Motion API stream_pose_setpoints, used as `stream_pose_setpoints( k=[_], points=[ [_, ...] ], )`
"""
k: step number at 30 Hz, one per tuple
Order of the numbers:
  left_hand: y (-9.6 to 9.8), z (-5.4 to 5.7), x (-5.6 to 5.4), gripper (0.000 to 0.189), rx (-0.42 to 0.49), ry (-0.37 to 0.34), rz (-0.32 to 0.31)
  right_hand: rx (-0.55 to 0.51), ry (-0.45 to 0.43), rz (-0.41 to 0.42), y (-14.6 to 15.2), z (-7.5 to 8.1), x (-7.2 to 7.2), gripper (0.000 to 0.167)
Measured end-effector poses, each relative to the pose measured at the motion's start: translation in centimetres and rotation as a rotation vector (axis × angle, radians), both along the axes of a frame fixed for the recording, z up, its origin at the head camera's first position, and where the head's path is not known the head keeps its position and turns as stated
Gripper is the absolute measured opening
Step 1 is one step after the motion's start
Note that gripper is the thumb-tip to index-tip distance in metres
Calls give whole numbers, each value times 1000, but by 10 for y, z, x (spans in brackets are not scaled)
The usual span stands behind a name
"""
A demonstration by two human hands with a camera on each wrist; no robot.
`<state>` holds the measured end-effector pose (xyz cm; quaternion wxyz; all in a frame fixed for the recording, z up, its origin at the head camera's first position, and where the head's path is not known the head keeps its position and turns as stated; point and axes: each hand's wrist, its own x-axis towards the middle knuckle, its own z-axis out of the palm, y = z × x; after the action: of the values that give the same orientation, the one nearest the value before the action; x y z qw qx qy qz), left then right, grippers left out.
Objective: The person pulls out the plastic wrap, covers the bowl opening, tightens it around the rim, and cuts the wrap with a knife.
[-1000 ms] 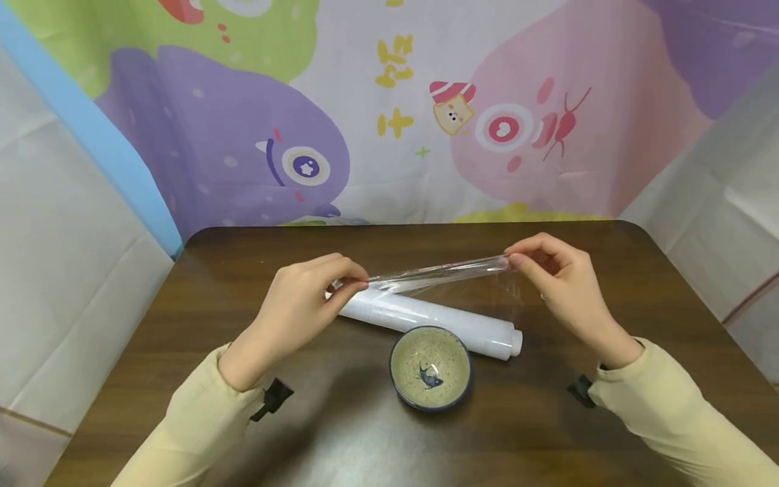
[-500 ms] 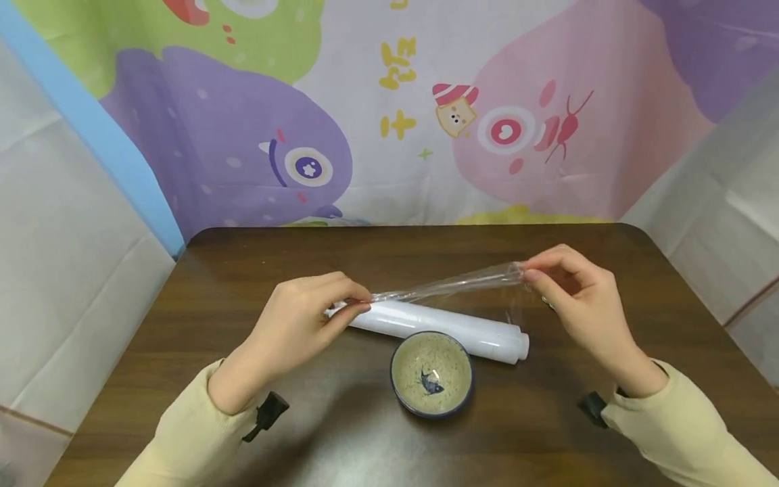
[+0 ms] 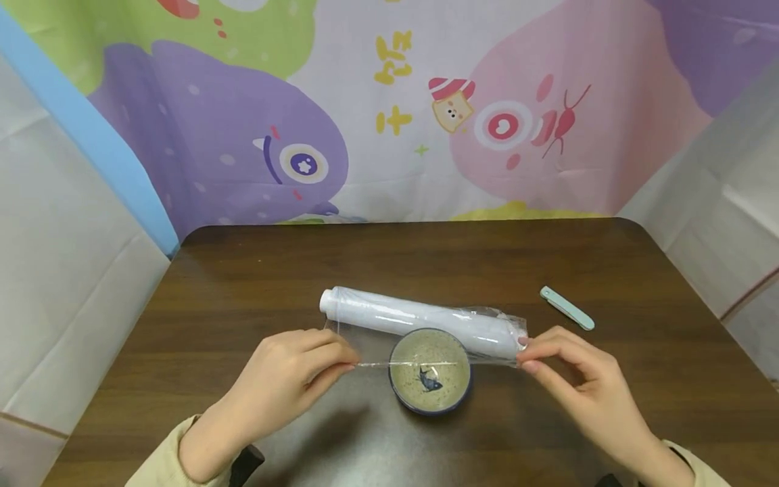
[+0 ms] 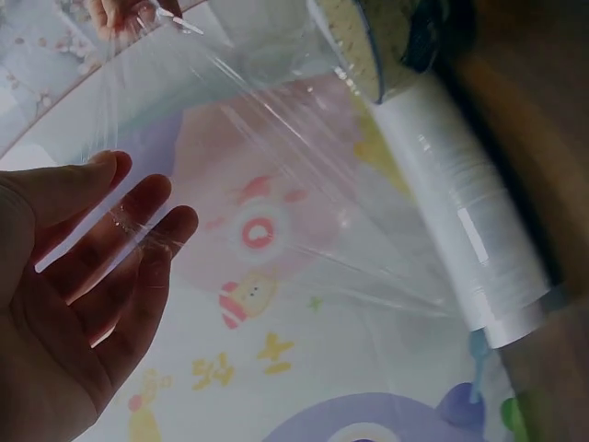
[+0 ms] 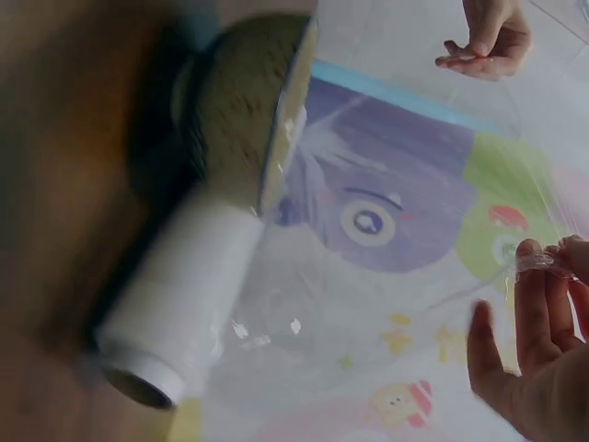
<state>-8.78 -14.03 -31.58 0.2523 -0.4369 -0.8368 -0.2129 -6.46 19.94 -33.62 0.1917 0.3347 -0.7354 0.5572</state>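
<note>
Above the table [image 3: 377, 257], both hands [image 3: 289, 379] [image 3: 590, 392] pinch clear film [image 3: 377, 364] between their fingers [image 3: 550, 347].

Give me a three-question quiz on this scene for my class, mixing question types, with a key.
1. True or false: the left hand and right hand both hold clear film.
2. Fill in: the bowl, on the near side of the white roll, has a blue ____ inside.
3. The pale green tool lies: A) in the bowl; B) beyond the right hand; C) under the left hand.

Key: 1. True. 2. Fish. 3. B.

Brown table [image 3: 377, 257]: film roll [image 3: 392, 312], bowl [image 3: 431, 373], pale-green tool [image 3: 567, 308].
</note>
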Motion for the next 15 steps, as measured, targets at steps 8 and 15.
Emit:
stream_pose_setpoints(
  k=[8, 15],
  points=[
    [-9, -16, 12, 10, -14, -54, -13, 21, 22, 100, -6, -26, 19, 22],
    [-16, -27, 17, 4, -72, -91, -49, 45, 24, 150, -12, -46, 27, 19]
  ],
)
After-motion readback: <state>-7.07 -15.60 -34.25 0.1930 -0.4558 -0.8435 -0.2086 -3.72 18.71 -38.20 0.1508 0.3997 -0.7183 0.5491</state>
